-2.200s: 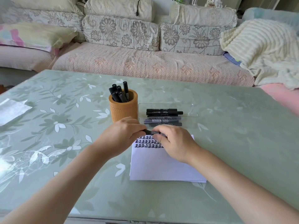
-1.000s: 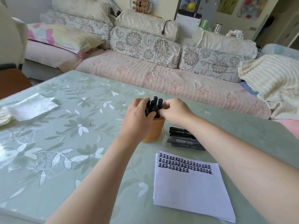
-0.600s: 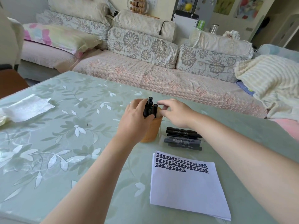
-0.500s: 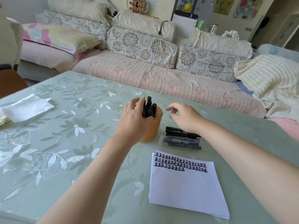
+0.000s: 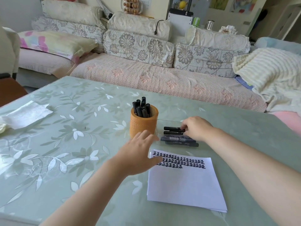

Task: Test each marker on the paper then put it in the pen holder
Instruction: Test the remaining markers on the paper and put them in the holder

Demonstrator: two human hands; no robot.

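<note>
Pick-up step: your right hand (image 5: 195, 128) curls its fingers onto the loose markers (image 5: 177, 138) at 3 o'clock of the pen holder (image 5: 144, 123), grip unconfirmed, left hand (image 5: 138, 155) flat-open and empty; next, lift one, uncap, test on the paper (image 5: 184, 185) at 6 o'clock.

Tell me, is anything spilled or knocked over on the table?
Nothing stands out. The pen holder stands upright with markers in it, the loose markers lie side by side, and the paper lies flat.
</note>
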